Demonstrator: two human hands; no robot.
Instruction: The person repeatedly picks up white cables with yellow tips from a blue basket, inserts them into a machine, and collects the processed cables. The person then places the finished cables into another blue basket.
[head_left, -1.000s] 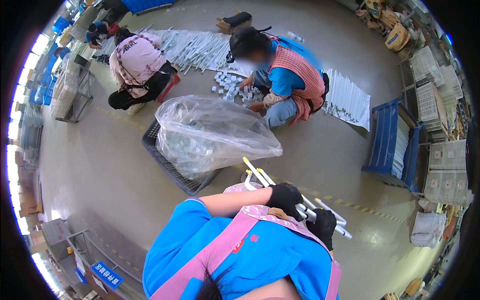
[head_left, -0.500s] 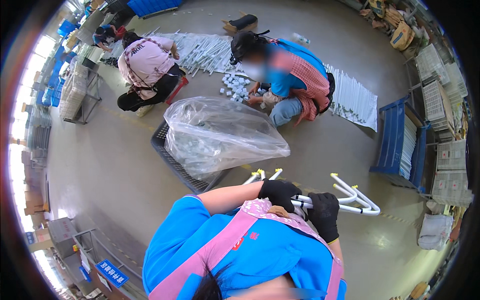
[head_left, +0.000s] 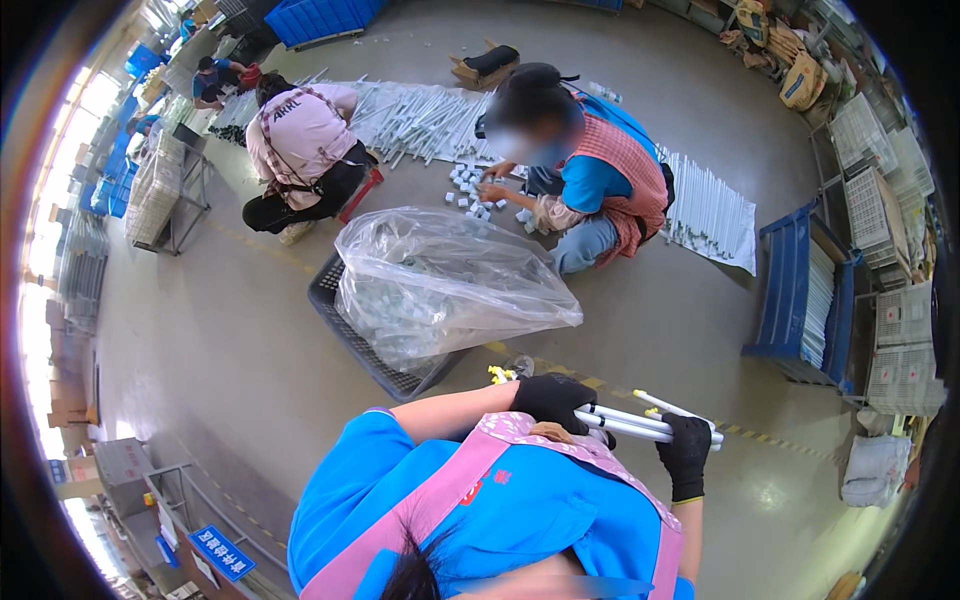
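Observation:
Close to my chest is a bundle of white bent tubes (head_left: 632, 425) with yellow end pieces. My left hand (head_left: 550, 400), in a black glove, is closed around the tubes' left part. At their right end, my right hand (head_left: 686, 455), also black-gloved, grips the bundle. Some yellow tips (head_left: 503, 374) poke out beyond the left glove, while others show above the tubes near the right one. My apron and gloves hide part of the bundle. Just ahead, a large clear plastic bag (head_left: 455, 285) filled with small pale pieces rests in a dark crate (head_left: 370, 358).
A co-worker (head_left: 610, 180) crouches beyond the bag, hands at small white blocks (head_left: 468, 180). Another person (head_left: 305, 150) sits on a low red stool to the left. White tubes (head_left: 710, 210) lie on floor sheets. A blue rack (head_left: 785, 300) stands at right.
The tubes have turned to lie nearly level, their bent ends now drawn in at my right hand. That hand has moved right, away from my left. The co-worker's hands have shifted over the blocks.

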